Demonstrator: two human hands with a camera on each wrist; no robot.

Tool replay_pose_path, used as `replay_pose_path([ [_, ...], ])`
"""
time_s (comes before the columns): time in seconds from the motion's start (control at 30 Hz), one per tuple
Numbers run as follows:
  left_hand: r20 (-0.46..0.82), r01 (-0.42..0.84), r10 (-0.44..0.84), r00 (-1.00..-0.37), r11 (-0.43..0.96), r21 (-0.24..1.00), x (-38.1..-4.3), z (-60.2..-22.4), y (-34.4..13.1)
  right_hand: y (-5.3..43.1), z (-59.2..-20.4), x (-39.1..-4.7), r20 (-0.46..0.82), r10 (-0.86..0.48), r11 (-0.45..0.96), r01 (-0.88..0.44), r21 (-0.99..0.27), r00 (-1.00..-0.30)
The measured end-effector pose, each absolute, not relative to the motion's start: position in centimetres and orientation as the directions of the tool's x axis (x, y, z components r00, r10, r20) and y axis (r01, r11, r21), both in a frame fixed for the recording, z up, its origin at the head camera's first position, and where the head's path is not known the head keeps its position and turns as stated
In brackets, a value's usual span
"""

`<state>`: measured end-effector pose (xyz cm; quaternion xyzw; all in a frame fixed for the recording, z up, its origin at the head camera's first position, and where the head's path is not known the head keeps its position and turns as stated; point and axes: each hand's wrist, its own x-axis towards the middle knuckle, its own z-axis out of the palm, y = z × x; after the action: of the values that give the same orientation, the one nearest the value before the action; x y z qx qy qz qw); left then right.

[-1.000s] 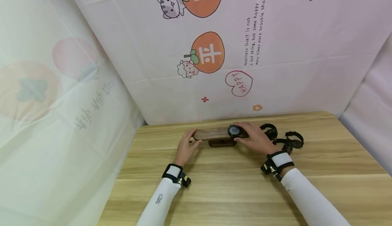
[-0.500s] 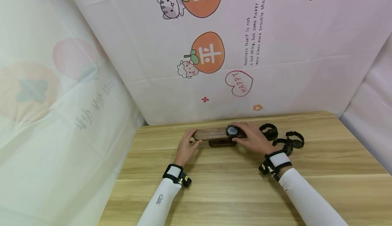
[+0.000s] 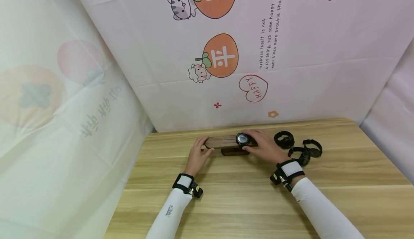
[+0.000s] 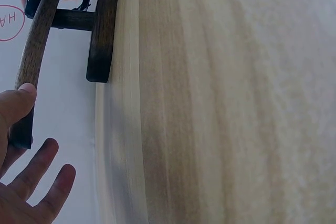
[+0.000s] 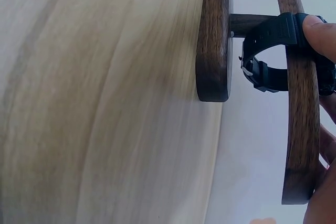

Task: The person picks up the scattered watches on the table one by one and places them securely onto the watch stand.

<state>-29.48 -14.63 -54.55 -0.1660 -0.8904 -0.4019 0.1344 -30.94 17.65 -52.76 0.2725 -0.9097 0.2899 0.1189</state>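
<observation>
Black watch (image 3: 242,138) between right fingers (image 3: 253,132), looped around wooden bar (image 3: 221,142).

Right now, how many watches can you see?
4: a held watch around the wooden bar, in the right hand; on the table, a lone watch, plus a nearer watch and a rightmost watch bunched together. That bunch might hide another.

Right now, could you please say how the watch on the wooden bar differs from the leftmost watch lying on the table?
The bar watch circles the wooden bar; the loose watch lies on the table. The right hand grips the bar watch; the loose watch is unheld. Both look black.
</observation>
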Motion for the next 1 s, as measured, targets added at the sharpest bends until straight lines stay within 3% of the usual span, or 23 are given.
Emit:
replay_pose_path([
  [1.0,0.347,0.387,0.192,-0.918,0.622,0.681,-29.6,-54.87,-14.61,16.8,-52.53,-30.84,0.408,-0.425,0.704,-0.579,-0.412,-0.808],
])
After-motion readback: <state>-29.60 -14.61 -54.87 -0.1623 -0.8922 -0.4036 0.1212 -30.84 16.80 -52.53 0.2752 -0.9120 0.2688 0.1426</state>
